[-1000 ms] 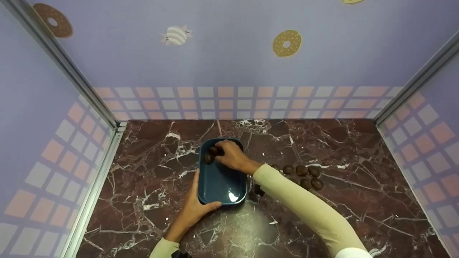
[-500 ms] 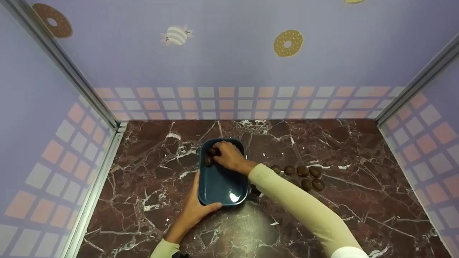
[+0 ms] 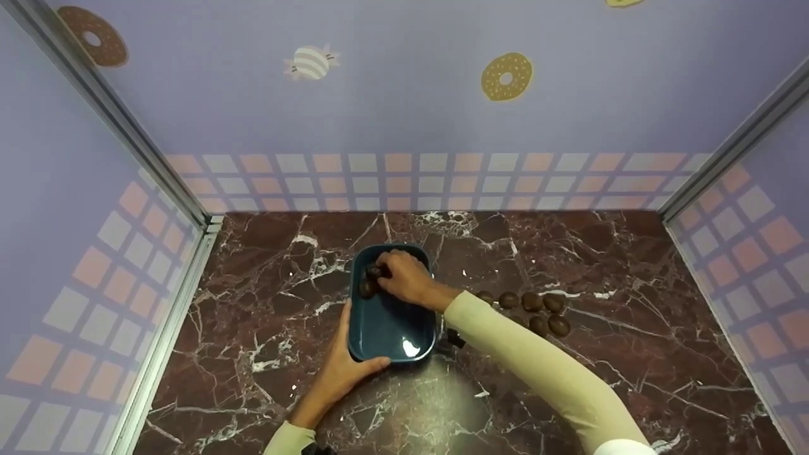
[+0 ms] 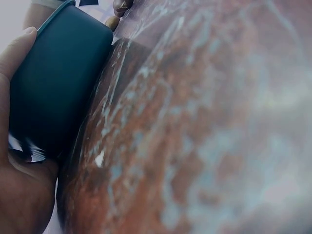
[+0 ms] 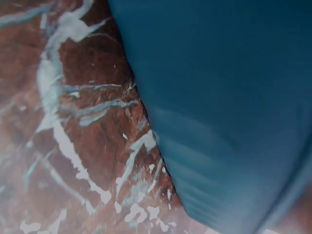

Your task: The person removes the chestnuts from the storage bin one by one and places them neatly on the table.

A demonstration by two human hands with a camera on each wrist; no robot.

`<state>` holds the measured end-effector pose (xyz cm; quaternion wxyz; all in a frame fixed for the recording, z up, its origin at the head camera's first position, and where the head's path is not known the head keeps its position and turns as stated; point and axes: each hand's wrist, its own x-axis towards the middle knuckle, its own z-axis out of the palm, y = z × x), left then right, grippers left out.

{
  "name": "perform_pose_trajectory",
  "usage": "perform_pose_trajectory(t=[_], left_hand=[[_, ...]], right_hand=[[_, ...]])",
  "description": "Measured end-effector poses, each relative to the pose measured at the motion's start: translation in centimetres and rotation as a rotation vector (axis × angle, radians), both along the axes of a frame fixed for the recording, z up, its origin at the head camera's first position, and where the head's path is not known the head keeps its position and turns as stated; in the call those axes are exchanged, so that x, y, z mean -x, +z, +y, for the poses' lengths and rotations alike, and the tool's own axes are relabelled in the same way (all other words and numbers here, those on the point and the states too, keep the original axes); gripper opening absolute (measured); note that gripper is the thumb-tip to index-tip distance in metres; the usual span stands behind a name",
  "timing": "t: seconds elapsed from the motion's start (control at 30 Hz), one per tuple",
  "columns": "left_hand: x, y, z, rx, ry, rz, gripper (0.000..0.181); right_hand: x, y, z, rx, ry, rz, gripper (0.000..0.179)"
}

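A deep blue rectangular dish [image 3: 392, 328] sits on the marble surface in the head view. My left hand [image 3: 347, 366] holds its near left corner, thumb on the near rim, fingers along the left side; the left wrist view shows the thumb against the dish wall [image 4: 58, 73]. Inside the dish's far end my right hand [image 3: 404, 278] pinches a dark brown rounded piece [image 3: 374, 272], partly hidden by the fingers. Another brown rounded piece [image 3: 367, 289] lies just nearer in the dish. In the right wrist view only the dish's blue wall [image 5: 219, 107] and the marble show.
Several brown rounded pieces [image 3: 531, 301] lie on the marble to the right of the dish, close to my right sleeve [image 3: 524, 360]. Patterned panels [image 3: 436, 114] stand at the back and both sides. The marble surface [image 3: 265, 303] stretches around the dish.
My right hand stays in the dish's far end, its fingers shifting slightly among the brown rounded pieces. My left hand and the dish keep their place.
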<state>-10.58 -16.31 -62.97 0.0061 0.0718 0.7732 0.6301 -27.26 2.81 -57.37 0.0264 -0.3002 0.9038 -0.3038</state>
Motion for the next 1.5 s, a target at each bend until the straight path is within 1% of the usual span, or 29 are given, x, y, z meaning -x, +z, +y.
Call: perform_pose_trajectory(t=[0.03, 0.13, 0.33, 0.47, 0.63, 0.7, 0.83, 0.9, 0.97, 1.1, 1.2, 1.33, 1.5], left_hand=[[0.0, 0.0, 0.0, 0.004, -0.001, -0.001, 0.139], [0.0, 0.0, -0.2, 0.011, 0.006, -0.008, 0.139], [-0.1, -0.2, -0.4, -0.003, 0.024, -0.015, 0.139], [-0.1, -0.3, -0.4, -0.027, 0.020, -0.025, 0.137], [-0.2, -0.4, -0.4, -0.029, 0.022, -0.027, 0.136], [-0.2, -0.3, -0.4, -0.020, 0.026, -0.026, 0.136], [-0.1, -0.4, -0.4, -0.009, 0.031, -0.026, 0.137], [-0.1, -0.4, -0.4, -0.006, 0.034, -0.027, 0.137], [-0.2, -0.3, -0.4, -0.002, 0.034, -0.032, 0.137], [-0.3, 0.0, -0.3, 0.024, 0.032, -0.039, 0.136], [-0.2, 0.1, -0.3, 0.042, 0.030, -0.038, 0.136], [-0.2, 0.2, -0.2, 0.043, 0.027, -0.035, 0.137], [-0.2, 0.3, 0.1, 0.045, 0.024, -0.024, 0.137]], right_hand=[[-0.4, 0.5, 0.2, 0.002, 0.006, -0.010, 0.025], [-1.0, 1.4, 1.0, 0.013, 0.029, -0.017, 0.024], [-2.0, 2.3, 2.5, 0.041, 0.059, 0.004, 0.025], [-2.7, 2.9, 3.9, 0.080, 0.054, -0.006, 0.024], [-3.5, 4.0, 6.1, 0.143, 0.052, -0.003, 0.025], [-3.6, 4.4, 7.1, 0.176, 0.048, -0.012, 0.025], [-3.4, 4.8, 9.3, 0.227, 0.012, -0.052, 0.023], [-3.4, 5.0, 10.3, 0.240, -0.011, -0.073, 0.023], [-3.4, 5.2, 11.3, 0.236, -0.033, -0.070, 0.022], [-3.6, 5.3, 13.2, 0.249, -0.074, -0.090, 0.023], [-3.8, 5.1, 14.7, 0.265, -0.109, -0.128, 0.023], [-3.8, 4.3, 16.6, 0.263, -0.152, -0.155, 0.022], [-3.5, 3.1, 18.9, 0.243, -0.220, -0.164, 0.022]])
